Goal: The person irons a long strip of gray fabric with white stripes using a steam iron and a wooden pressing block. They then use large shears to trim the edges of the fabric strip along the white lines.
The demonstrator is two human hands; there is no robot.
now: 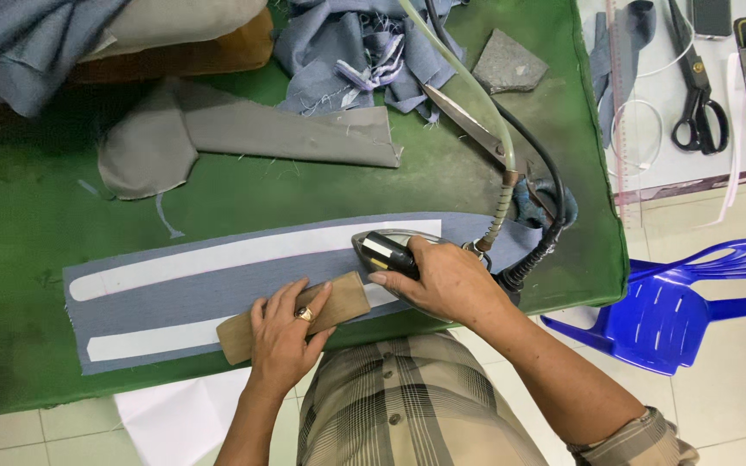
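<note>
Pressing in progress: right hand (446,280) grips the handle of a steam iron (390,252) on a long grey-blue fabric strip (218,289) bearing two white bands, laid flat on the green padded worktop (36,216). Left hand (282,336) presses flat a smooth wooden block (347,298) just beside the iron, on the near white band. Continued pressing calls, by judgement, for sliding both leftward along the band.

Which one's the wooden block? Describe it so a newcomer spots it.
On the green table, find the long blue-grey fabric strip with two white bands. At its near edge, the left hand presses the wooden block: flat, tan, the only wooden piece, left of the iron.
</note>
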